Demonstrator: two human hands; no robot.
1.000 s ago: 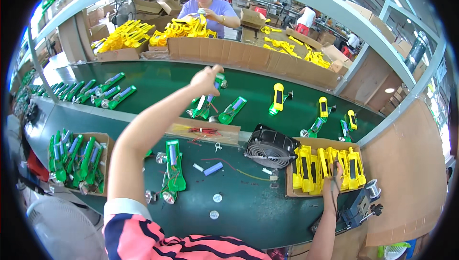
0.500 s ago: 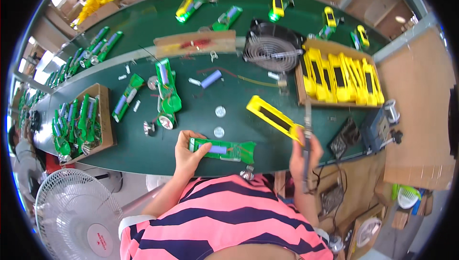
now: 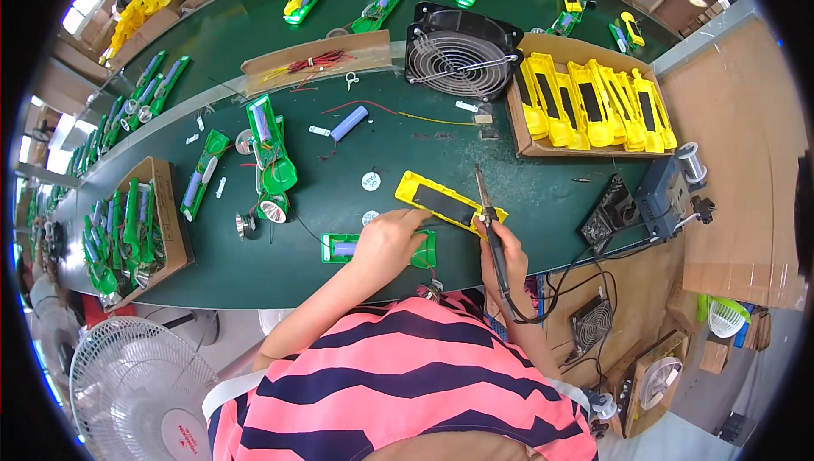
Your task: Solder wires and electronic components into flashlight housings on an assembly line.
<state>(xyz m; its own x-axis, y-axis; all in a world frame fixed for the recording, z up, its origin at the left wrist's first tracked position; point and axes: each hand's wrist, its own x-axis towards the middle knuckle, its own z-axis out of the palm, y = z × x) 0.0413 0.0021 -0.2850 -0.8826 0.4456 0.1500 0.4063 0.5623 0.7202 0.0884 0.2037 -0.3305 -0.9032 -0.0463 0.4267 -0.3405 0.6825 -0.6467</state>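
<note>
My right hand (image 3: 500, 253) grips a soldering iron (image 3: 493, 249), its tip pointing away from me, and also the right end of a yellow plastic casing (image 3: 414, 186) with a dark panel. My left hand (image 3: 386, 245) is closed, its fingertips at the casing's lower edge; what they pinch, if anything, is hidden. Under that hand a green casing half (image 3: 424, 253) with a purple cylindrical battery (image 3: 344, 249) lies on the bench, partly covered. A small silvery lamp reflector (image 3: 431, 291) hangs by the bench's front edge.
A carton of yellow casings (image 3: 543, 149) stands at right, beside a black fan (image 3: 462, 62) and a soldering station (image 3: 661, 202). At left sits a carton of green assemblies (image 3: 174, 232). More green assemblies (image 3: 273, 160), a loose battery (image 3: 348, 123) and a strip of coloured wires (image 3: 318, 62) lie around.
My left hand has let go of the green casing and moved right to the yellow casing. The yellow casing has come left and nearer, with the right hand and iron moving left.
</note>
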